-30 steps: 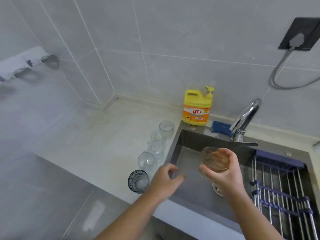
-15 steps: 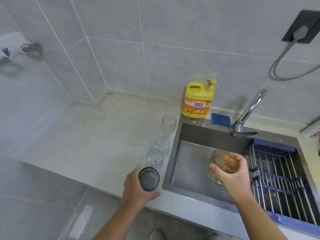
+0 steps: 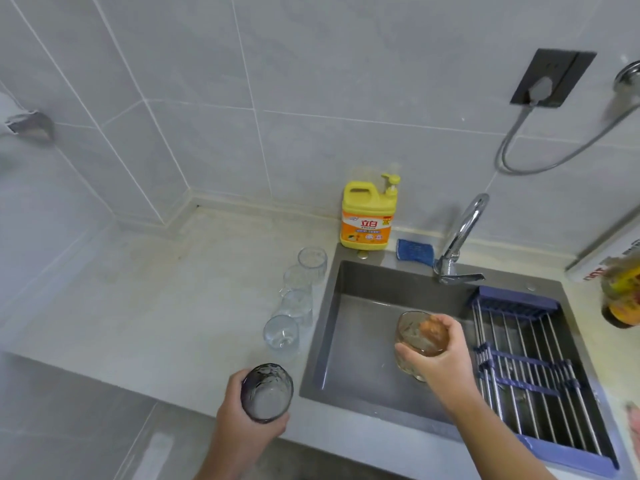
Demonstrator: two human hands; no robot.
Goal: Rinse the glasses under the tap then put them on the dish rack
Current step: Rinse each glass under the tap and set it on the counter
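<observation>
Head view: left hand (image 3: 237, 412), empty a second ago, now grips the dark glass (image 3: 266, 393); right hand (image 3: 445, 363) grips the amber glass (image 3: 412, 336) over the sink (image 3: 356, 341); rinsing next.

dark textured glass (image 3: 267, 393), amber glass (image 3: 417, 337), yellow bottle (image 3: 367, 213)

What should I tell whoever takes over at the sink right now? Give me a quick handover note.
Left hand grips the dark glass at the counter's front edge.
Right hand holds the amber glass over the sink.
Four clear glasses stand in a row on the counter, left of the sink.
No water visibly runs from the tap; the dish rack across the sink's right side holds no glass.
Done: nothing racked.
Left: rinse all six glasses and rack them.
</observation>
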